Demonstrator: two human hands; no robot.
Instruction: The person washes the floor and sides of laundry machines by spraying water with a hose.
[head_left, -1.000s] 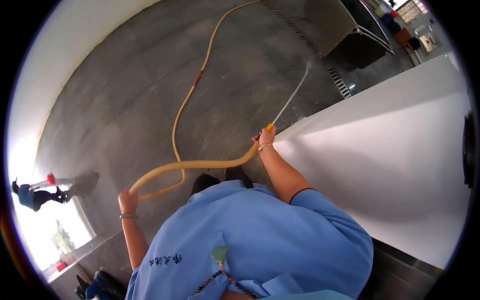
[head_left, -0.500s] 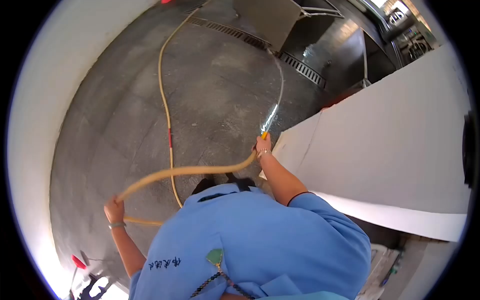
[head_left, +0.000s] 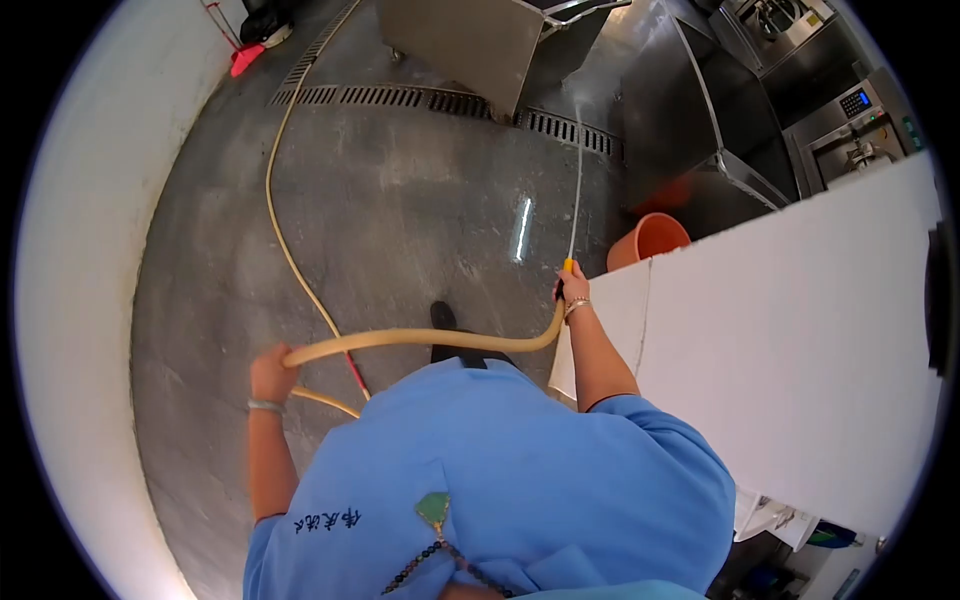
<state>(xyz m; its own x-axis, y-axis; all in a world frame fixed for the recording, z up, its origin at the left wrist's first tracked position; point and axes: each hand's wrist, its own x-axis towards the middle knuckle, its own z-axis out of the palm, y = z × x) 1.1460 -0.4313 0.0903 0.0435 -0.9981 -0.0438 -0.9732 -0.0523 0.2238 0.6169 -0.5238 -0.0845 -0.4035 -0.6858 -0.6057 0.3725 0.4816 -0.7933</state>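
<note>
A yellow hose [head_left: 430, 338] runs across in front of my body from one hand to the other. My right hand [head_left: 572, 287] is closed around its front end, just behind the orange-yellow nozzle [head_left: 568, 265]. A thin stream of water [head_left: 577, 190] leaves the nozzle and reaches the floor grate at the top. My left hand [head_left: 272, 374] is wrapped round the hose further back, out at the left. Behind that hand the hose bends back toward my shirt. A long stretch of it lies on the grey floor, with a red section near my body.
A slotted drain grate [head_left: 380, 96] crosses the wet floor [head_left: 400, 210]. Metal carts [head_left: 460, 45] stand beyond it. At right are an orange bucket [head_left: 650, 240], a white partition [head_left: 790, 330] and machines [head_left: 850, 130]. A red dustpan [head_left: 245, 58] rests by the left wall.
My left hand has moved up and right with the hose. The right hand and nozzle have shifted right, and the water stream is now straighter. The orange bucket has come into view.
</note>
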